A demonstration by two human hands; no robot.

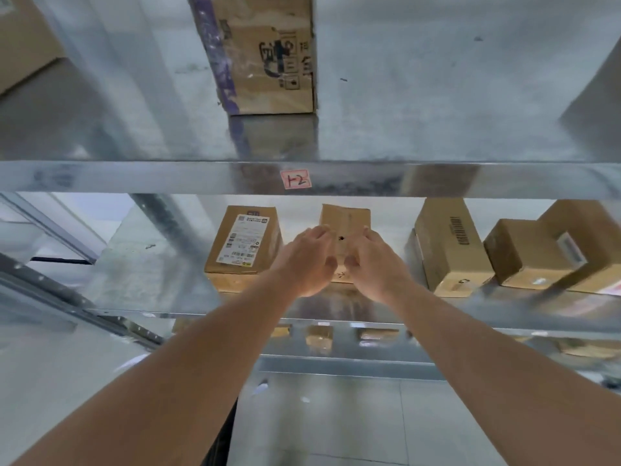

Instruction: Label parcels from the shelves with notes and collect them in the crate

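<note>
A small brown cardboard parcel point(345, 220) with a dark hole in its top stands on the middle metal shelf point(188, 299). My left hand point(307, 260) grips its left side, fingers curled over the top edge. My right hand point(374, 264) grips its right side the same way. Both thumbs lie against the front face. The lower part of the parcel is hidden behind my hands. No notes and no crate are in view.
A parcel with a white shipping label point(245, 243) stands just left of the held one. To the right are a tall box point(450, 247) and two more boxes point(524, 253). A large box point(265, 52) sits on the upper shelf, whose front edge carries a pink tag point(295, 178).
</note>
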